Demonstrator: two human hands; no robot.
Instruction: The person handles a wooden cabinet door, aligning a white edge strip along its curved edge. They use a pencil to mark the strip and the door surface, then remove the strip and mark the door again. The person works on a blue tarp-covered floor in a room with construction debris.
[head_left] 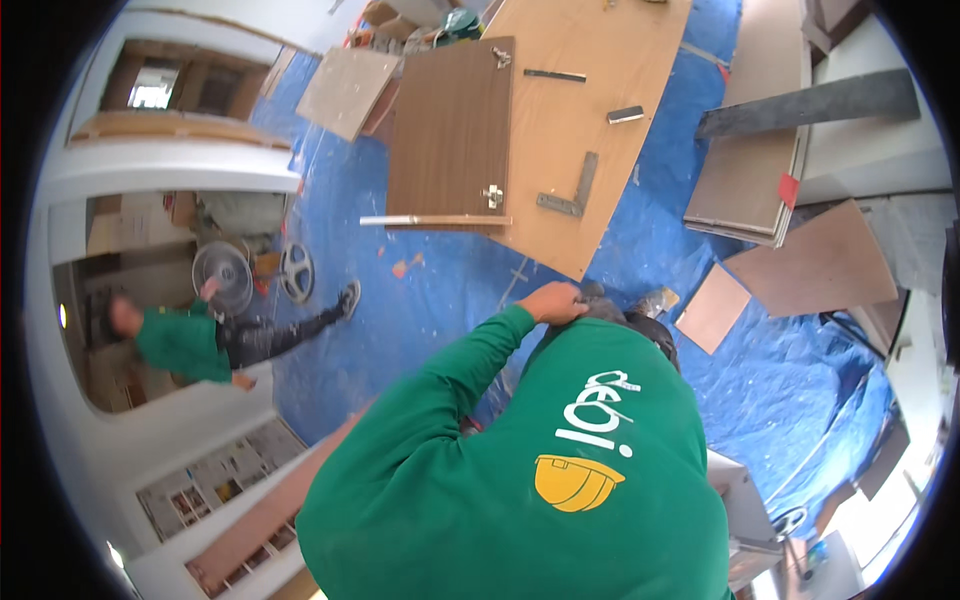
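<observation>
My left hand (555, 303) rests at my waist against my dark trousers (596, 301). Its fingertips are hidden there, so whether it grips anything does not show. My right hand and forearm are out of sight behind my green sweatshirt (620, 450). Ahead of me, a brown cabinet door (445, 130) with metal hinges (491, 196) lies across a light wooden worktop (555, 130). A pale strip (430, 221) runs along the door's near edge. On the worktop are a metal square (575, 190), a dark narrow bar (555, 75) and a small dark block (625, 115).
Blue sheeting (380, 330) covers the floor. Stacked boards (745, 190), a long dark plank (810, 105) and loose panels (820, 260) lie to the right. At left, a co-worker in green (185, 342) stands by a fan (222, 278). Another board (345, 90) lies beyond the door.
</observation>
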